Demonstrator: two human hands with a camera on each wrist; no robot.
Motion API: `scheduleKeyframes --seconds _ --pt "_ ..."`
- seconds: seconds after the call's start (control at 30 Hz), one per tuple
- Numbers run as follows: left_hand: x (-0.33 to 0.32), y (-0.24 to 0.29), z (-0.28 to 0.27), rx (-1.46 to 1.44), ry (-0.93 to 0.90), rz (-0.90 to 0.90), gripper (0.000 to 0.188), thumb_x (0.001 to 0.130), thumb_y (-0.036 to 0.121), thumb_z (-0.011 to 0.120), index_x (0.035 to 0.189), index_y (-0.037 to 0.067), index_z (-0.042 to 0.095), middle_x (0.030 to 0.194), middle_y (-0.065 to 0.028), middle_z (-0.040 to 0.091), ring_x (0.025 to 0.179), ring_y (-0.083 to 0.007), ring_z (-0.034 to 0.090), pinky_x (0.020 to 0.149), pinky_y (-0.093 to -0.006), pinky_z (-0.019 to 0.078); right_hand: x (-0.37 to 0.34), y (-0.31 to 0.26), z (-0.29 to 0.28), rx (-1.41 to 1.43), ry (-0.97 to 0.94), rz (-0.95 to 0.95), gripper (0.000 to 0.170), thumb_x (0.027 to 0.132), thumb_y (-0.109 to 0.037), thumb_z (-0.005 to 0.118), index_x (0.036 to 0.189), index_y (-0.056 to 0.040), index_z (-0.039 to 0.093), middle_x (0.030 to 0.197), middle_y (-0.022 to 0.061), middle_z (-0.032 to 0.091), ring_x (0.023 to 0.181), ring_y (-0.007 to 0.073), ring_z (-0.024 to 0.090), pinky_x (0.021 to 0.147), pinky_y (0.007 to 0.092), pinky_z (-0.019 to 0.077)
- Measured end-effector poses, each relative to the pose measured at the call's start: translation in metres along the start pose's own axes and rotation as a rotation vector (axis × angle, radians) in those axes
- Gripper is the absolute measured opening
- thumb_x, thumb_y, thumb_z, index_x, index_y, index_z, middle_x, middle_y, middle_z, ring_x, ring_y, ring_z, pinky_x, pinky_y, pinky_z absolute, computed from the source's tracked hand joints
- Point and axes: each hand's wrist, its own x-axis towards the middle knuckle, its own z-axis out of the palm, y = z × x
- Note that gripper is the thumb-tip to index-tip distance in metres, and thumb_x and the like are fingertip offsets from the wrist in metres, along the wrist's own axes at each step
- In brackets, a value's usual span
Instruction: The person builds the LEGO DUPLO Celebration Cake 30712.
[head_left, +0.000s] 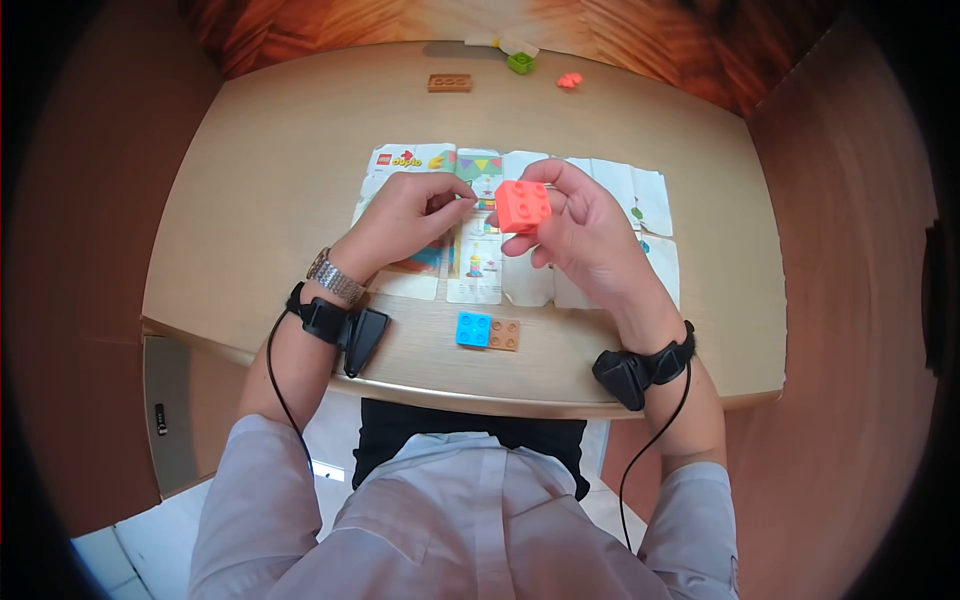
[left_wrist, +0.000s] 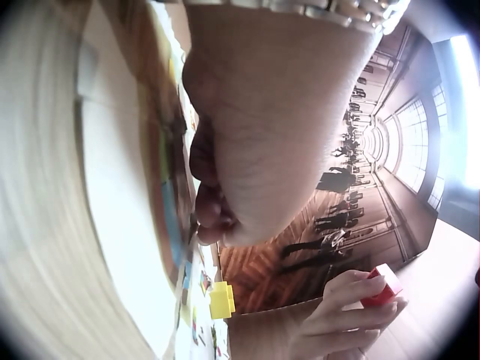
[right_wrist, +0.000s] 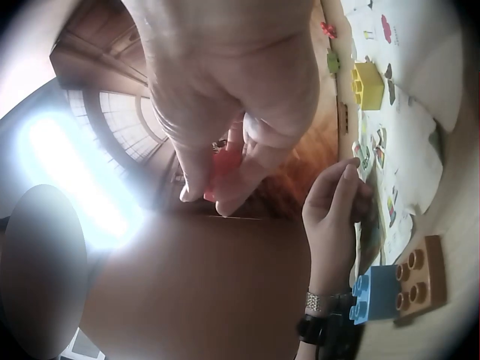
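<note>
My right hand (head_left: 590,225) holds a coral-red 2x2 toy brick (head_left: 522,206) between thumb and fingers, raised above an unfolded Duplo instruction sheet (head_left: 530,285). The brick's studs show in the head view; in the right wrist view the fingers partly cover it. My left hand (head_left: 415,215) is over the sheet's left part, fingers loosely bent, fingertips close to the printed pictures and holding no brick. A yellow brick (right_wrist: 369,86) stands on the sheet, hidden behind my right hand in the head view. Near the front edge, a blue brick (head_left: 473,329) adjoins a brown studded piece (head_left: 505,335).
Along the table's back edge are a brown studded plate (head_left: 450,83), a green brick (head_left: 521,63) and a small coral piece (head_left: 569,81). Brown panels stand at both sides of the wooden table (head_left: 250,170). A printed backdrop (left_wrist: 360,195) rises behind it.
</note>
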Motion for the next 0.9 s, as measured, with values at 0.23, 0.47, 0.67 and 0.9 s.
scheduleKeyframes --seconds 0.23,0.47,0.67,0.9 --pt "-0.001 -0.001 0.002 0.041 0.010 0.005 0.021 0.102 0.018 0.070 0.110 -0.001 0.077 0.065 -0.0022 0.063 0.058 -0.0069 0.057 0.056 -0.0275 0.0469 0.001 0.005 0.004 -0.046 0.085 0.001 0.049 0.102 -0.045 0.074 0.130 -0.0062 0.060 0.114 0.0058 0.074 0.095 0.0151 0.075 0.080 0.0260 0.0578" --pt "-0.002 0.003 -0.001 0.111 -0.025 0.085 0.019 0.103 0.015 0.069 0.112 0.000 0.077 0.073 0.0036 0.064 0.067 -0.0031 0.058 0.062 -0.0231 0.0492 0.002 -0.003 0.010 -0.427 0.187 -0.020 0.033 0.097 -0.030 0.082 0.113 -0.0032 0.073 0.101 0.0035 0.075 0.089 0.0101 0.070 0.081 0.0278 0.0581" --pt "-0.011 0.019 -0.008 0.110 -0.040 0.133 0.022 0.103 0.019 0.072 0.115 0.001 0.078 0.080 -0.0003 0.072 0.071 -0.0054 0.063 0.064 -0.0232 0.0496 -0.005 -0.001 0.003 -0.831 0.106 -0.022 0.035 0.085 -0.021 0.090 0.110 -0.0010 0.075 0.096 0.0084 0.076 0.085 0.0178 0.072 0.080 0.0321 0.0582" --pt "-0.040 0.061 -0.024 0.213 -0.277 0.092 0.040 0.096 0.032 0.080 0.125 0.005 0.076 0.095 -0.0044 0.075 0.084 -0.0116 0.070 0.072 -0.0306 0.0551 -0.014 -0.004 0.018 -1.046 -0.068 0.040 0.039 0.080 -0.022 0.091 0.108 0.0004 0.077 0.092 0.0171 0.077 0.083 0.0265 0.074 0.079 0.0371 0.0587"
